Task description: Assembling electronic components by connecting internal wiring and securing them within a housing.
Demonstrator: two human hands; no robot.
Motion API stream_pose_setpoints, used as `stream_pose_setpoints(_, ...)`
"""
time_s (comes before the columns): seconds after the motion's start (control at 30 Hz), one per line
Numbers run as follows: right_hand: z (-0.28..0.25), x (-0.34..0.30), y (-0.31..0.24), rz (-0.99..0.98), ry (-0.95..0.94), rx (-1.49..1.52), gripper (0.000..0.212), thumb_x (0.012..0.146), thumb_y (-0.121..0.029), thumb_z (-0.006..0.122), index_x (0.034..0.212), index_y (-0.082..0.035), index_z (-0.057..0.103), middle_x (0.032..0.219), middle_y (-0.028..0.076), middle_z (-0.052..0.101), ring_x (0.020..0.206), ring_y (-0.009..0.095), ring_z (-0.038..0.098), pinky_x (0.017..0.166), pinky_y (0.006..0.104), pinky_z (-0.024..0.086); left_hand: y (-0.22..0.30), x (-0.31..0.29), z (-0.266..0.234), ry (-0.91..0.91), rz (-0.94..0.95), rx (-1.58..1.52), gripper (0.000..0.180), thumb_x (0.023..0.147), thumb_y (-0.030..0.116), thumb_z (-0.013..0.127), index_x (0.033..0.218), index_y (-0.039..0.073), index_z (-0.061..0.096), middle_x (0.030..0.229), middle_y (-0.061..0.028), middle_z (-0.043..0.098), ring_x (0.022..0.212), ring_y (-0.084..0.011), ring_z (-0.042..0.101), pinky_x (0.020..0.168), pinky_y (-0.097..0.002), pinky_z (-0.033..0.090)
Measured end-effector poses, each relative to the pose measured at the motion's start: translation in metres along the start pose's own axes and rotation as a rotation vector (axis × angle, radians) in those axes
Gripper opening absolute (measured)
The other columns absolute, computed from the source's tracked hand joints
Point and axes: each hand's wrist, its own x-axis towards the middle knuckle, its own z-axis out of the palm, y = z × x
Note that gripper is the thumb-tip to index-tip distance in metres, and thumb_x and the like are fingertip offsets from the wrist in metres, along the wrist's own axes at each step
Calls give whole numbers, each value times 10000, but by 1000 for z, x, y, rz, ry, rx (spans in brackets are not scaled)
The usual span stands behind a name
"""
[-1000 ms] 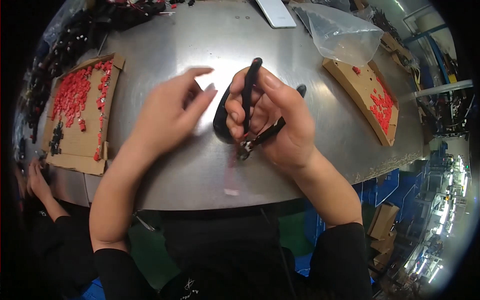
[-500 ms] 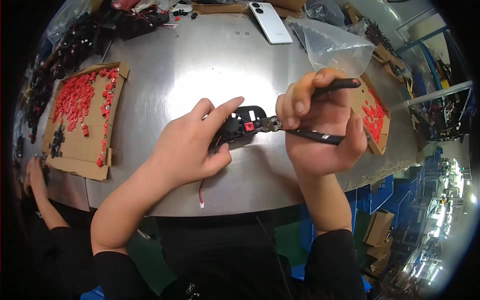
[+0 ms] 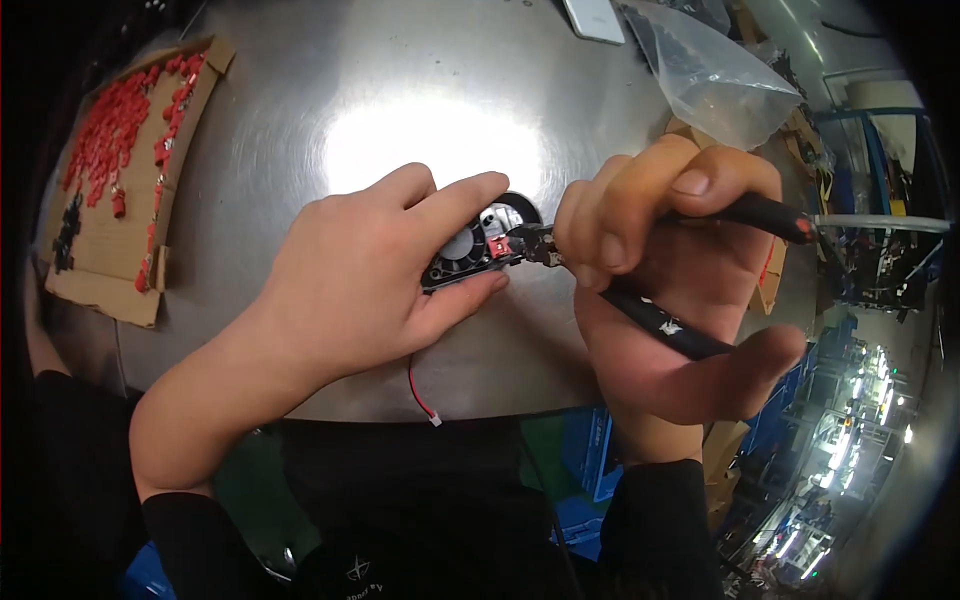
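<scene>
The left hand (image 3: 350, 270) pinched the fan (image 3: 463, 247), long axis slanting away rightward; the right hand (image 3: 690, 265) gripped pliers (image 3: 540, 246), tips at the red piece (image 3: 499, 246) on the fan's right.

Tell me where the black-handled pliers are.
In the head view, the pliers are right of centre, held in the right hand, their tips by the small red part.

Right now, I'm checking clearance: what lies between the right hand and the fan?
The head view shows the pliers' metal end, then a small red part, between the right hand and the fan.
</scene>
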Motion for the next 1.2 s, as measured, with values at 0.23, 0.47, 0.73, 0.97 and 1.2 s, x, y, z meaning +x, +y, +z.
stream_pose_setpoints(0.23,16,0,0,106,133,-8,871,894,-885,476,1251,-91,485,869,80,516,687,157,472,655,339,401,6,-8,5,37,-10,93,613,790,303,849,1363,204,657,891,-72,594,730,-299,642,624,-410,518)
stream_pose_setpoints(0.47,17,-2,0,35,1,-102,888,870,-918,456,1163,-80,458,845,90,501,669,149,430,648,330,384,10,-6,6,68,-1,104,619,781,305,853,1365,220,665,882,-64,583,710,-288,643,613,-406,525)
stream_pose_setpoints(0.73,18,0,8,-65,-55,-31,888,852,-910,507,1155,-78,450,837,83,498,669,152,438,617,312,370,8,-8,6,74,3,114,647,768,311,857,1376,219,654,891,-64,579,713,-291,647,620,-417,531)
stream_pose_setpoints(0.97,20,0,5,-43,-46,-104,886,862,-919,467,1153,-82,447,827,81,494,660,151,438,621,324,385,8,-8,6,85,13,113,651,769,307,856,1380,218,652,893,-65,581,712,-296,645,619,-420,533)
stream_pose_setpoints(1.2,22,-2,5,-49,-28,-152,891,873,-925,423,1146,-77,440,824,94,498,668,155,445,640,325,394,8,-7,7,74,2,118,629,772,317,855,1362,213,663,885,-69,581,714,-299,647,621,-421,534)
